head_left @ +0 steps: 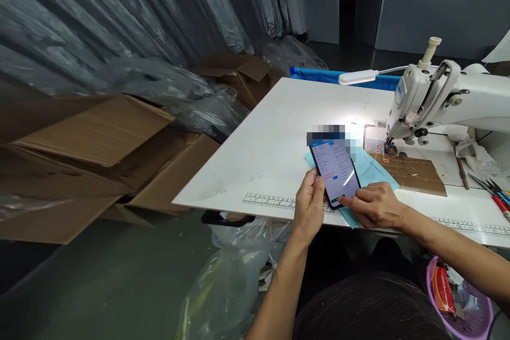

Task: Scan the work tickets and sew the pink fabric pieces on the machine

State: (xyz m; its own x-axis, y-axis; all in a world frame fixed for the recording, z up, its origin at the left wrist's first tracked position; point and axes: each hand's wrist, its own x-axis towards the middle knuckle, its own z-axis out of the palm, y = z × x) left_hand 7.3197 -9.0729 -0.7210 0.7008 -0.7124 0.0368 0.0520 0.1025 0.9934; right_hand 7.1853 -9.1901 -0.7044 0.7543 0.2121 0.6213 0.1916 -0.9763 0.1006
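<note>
A smartphone (334, 170) with a lit screen of text rests in my left hand (311, 202). The thumb lies along its left edge and the other fingers are mostly hidden behind it. Across the phone's lower right corner reaches my right hand (372, 204), its index fingertip at the bottom of the screen and its other fingers bent. Nothing shows in that hand. A light blue printed sheet (372, 170) lies beneath the phone and partly under the right hand. Part of the phone's top is blurred out.
A white sewing machine (438, 95) stands at the right of the white table (255, 154), with a brown piece (424, 175) near its needle. Scissors (494, 194) lie at far right. Cardboard boxes (95, 138) fill the left; a purple basket (478, 324) sits below.
</note>
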